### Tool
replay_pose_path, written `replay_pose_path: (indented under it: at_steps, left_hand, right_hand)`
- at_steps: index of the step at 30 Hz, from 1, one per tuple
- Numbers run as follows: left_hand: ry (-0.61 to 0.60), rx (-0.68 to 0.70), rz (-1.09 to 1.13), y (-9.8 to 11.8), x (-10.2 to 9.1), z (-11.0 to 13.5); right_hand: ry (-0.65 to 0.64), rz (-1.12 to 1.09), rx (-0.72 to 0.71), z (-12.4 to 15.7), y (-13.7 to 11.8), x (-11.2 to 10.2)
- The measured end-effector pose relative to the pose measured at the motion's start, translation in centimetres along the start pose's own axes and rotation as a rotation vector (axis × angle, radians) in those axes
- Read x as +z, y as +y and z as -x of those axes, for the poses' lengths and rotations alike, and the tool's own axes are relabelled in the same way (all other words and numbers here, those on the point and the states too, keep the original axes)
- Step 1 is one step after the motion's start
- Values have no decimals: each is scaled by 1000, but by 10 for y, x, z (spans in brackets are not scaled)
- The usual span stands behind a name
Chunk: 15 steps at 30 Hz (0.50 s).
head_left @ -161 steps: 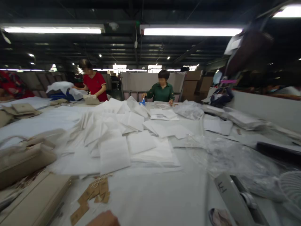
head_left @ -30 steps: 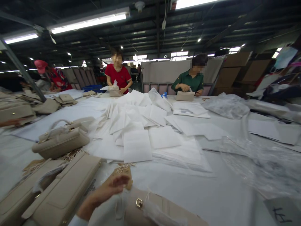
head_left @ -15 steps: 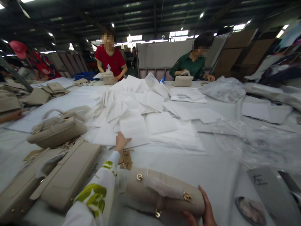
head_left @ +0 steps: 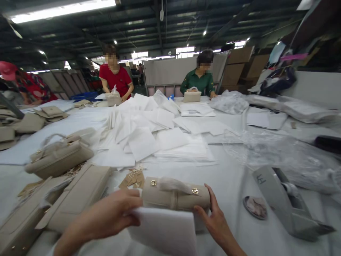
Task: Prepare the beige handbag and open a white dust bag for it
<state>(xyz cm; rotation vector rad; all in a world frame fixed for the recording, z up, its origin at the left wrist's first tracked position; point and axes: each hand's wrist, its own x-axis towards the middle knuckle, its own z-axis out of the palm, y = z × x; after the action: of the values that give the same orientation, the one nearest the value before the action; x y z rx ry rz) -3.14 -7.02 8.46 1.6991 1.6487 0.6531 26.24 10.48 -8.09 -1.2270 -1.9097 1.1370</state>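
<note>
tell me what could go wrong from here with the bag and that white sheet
The white sheet, gripped near one corner by the left hand, could crease. The brown tags lie beside the beige bag, so their strings might snag if the right hand shifts it.

Workshop: co-workers [head_left: 116,81], many beige handbags [head_left: 62,160]

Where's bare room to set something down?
Bare tabletop lies behind and right of the tan bag in the right hand, bordered by the white sheets, clear plastic and grey dispenser. Left is crowded: other bags, brown tags.
</note>
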Motion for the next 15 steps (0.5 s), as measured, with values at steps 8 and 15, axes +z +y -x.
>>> replay_pose_path:
  at_steps: [8,15]
  left_hand:
    - [42,87,-528,-4,73,-82]
    - [34,38,-600,-4,87,-84]
  right_hand:
    - [-31,-47,-121,2,6,-10]
    - [377,17,-99,78,4,-13]
